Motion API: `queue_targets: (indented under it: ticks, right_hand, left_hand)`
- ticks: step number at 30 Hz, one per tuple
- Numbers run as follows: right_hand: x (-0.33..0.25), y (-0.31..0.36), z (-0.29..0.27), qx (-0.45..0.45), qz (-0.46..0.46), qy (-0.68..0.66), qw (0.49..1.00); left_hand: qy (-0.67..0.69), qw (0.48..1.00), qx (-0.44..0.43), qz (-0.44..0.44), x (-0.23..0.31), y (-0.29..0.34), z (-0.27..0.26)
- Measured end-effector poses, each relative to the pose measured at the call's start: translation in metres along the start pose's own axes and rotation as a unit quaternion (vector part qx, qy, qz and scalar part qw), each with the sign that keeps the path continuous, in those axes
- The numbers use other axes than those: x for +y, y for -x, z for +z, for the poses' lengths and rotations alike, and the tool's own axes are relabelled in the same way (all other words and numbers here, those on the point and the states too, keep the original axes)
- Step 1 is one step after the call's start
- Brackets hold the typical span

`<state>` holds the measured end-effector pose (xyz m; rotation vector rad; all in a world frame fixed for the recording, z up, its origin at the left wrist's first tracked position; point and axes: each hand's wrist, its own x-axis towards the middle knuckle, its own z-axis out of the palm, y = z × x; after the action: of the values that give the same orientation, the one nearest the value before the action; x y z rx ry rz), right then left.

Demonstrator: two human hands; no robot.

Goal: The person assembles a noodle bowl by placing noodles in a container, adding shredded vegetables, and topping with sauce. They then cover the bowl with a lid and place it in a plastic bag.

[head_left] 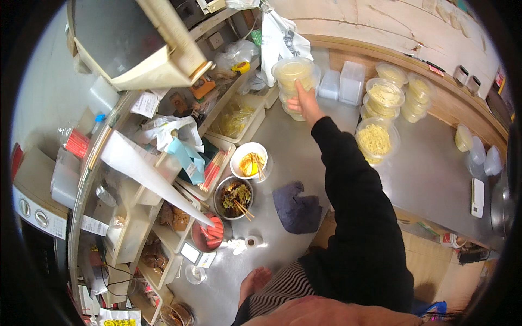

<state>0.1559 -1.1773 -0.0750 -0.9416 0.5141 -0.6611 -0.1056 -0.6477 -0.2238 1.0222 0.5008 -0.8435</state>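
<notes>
A steel surface [277,237] carries everything. At its back stands a stack of lidded tubs [292,70], round and clear with pale contents; its long axis is upright, lids facing up. Right of it, another stack [375,139] shows noodles on top. A dark blue-grey cloth [297,209] lies crumpled nearer the front, beside a metal bowl [224,196] and a smaller white bowl [239,163], both with chopsticks. The right hand [306,104] touches the lidded stack's near side, one digit up over the rim; how firmly it grips, I cannot tell. The left hand [255,283], well apart, is low by the surface's front, its grip unclear. A light-blue box [184,157] bears small print, and a paper slip [94,225] fine lines, both too small to read.
</notes>
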Motion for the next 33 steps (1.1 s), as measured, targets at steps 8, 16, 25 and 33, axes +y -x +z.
queue_targets:
  ticks: [8,16,25,33]
  right_hand:
    - [-0.023,-0.093,0.004,-0.089,0.037,-0.048,0.994]
    - [-0.022,-0.070,-0.007,-0.130,-0.010,-0.089,0.988]
    - [0.033,0.127,-0.057,-0.328,0.152,-0.084,0.929]
    - [0.111,0.306,-0.079,-0.480,0.400,0.039,0.780]
  left_hand:
    - [-0.048,0.995,-0.039,0.076,-0.017,-0.036,0.005]
    - [0.063,0.997,-0.012,0.052,0.004,-0.033,0.027]
    - [0.043,0.972,-0.147,0.179,0.067,-0.053,0.075]
    - [0.201,0.940,-0.184,0.204,0.062,-0.052,0.092]
